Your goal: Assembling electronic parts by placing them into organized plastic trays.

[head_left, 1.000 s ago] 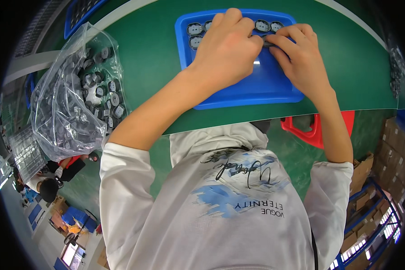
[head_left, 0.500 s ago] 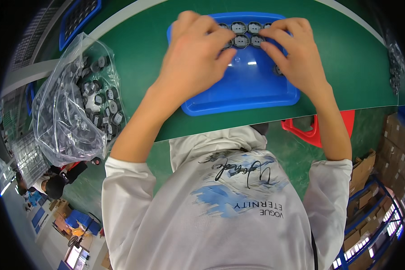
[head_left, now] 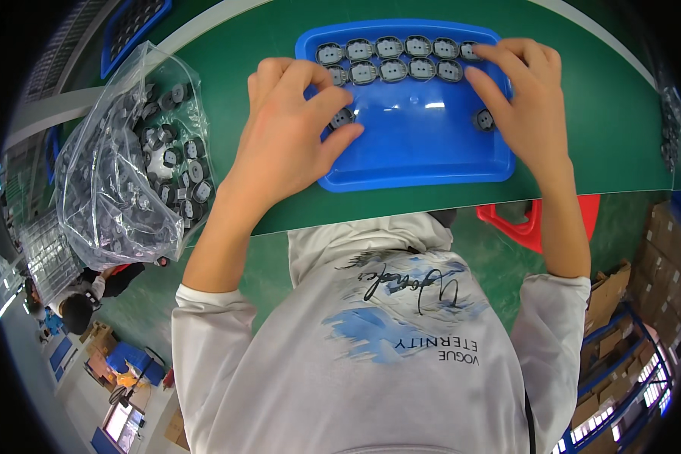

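In a blue tray (head_left: 416,159) on the green table, small grey housings with pale faces stand in two rows along the far side. Left of them, my left hand (head_left: 291,125) curves over the tray's left side, thumb and forefinger apart. Between these two fingers shows a single grey housing (head_left: 342,118); whether they touch it is unclear. My right hand (head_left: 526,98) is at the right end of the rows, thumb and forefinger spread, forefinger tip against the last far-row housing (head_left: 470,51). Below that hand, another grey housing (head_left: 483,119) sits by the right wall.
A clear plastic bag (head_left: 121,174) of loose grey and black parts lies left of the tray. Beyond it is another blue tray (head_left: 134,30). A red plastic stool (head_left: 533,227) stands under the table edge at right; cardboard boxes (head_left: 658,250) are stacked farther right.
Both hands have moved outward from the rows, the left one left and nearer, the right one right. More of the two rows and the left housing now show.
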Tool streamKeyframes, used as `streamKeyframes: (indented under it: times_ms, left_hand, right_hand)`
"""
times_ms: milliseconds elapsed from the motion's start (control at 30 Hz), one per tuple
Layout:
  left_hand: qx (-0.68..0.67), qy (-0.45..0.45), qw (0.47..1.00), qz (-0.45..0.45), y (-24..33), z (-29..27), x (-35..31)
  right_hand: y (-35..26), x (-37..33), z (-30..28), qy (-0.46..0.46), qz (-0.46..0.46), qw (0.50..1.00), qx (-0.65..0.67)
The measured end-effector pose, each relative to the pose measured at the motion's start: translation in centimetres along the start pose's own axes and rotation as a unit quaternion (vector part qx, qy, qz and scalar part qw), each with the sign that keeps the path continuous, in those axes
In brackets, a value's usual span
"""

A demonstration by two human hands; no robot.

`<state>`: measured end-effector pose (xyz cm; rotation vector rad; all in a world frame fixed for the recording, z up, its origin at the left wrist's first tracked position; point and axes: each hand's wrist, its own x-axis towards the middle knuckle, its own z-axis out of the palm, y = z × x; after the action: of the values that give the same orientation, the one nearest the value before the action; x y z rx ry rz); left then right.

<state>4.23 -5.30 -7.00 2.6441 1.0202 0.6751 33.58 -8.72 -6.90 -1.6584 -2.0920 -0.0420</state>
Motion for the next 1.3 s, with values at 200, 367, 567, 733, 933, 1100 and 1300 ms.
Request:
streamKeyframes:
  times_ms: [200,367,567,733,933,1100,1300]
  left_hand:
    - [-0.003,0.011,1.0,0.018,-0.7,0.6,-0.8]
    - [-0.03,0.0,0.999,0.042,1.5,2.0,-0.1]
    - [-0.014,0.031,0.999,0.013,0.9,1.5,-0.6]
    - [-0.002,0.034,0.999,-0.016,0.8,1.3,-1.4]
    - [-0.008,0.031,0.999,-0.03,1.5,1.3,-0.6]
    - [-0.012,0.058,0.99,0.126,3.9,3.2,5.6]
    - [-0.03,0.0,0.986,0.161,3.3,5.5,9.3]
  right_hand:
    - [-0.7,-2.9,-3.0,-0.128,-0.031,0.991,-0.032]
    - [0.1,-3.1,-0.8,-0.066,-0.013,0.996,-0.05]
    - [-0.1,-2.7,-0.1,0.022,-0.007,0.999,-0.04]
    - [0.7,-3.1,0.3,-0.008,-0.014,0.999,-0.046]
    - [0.1,-2.3,1.0,0.014,-0.013,0.999,-0.037]
    - [-0.1,-2.1,1.6,0.014,-0.017,0.999,-0.03]
    - [-0.1,-2.7,0.8,-0.007,0.003,1.0,-0.006]
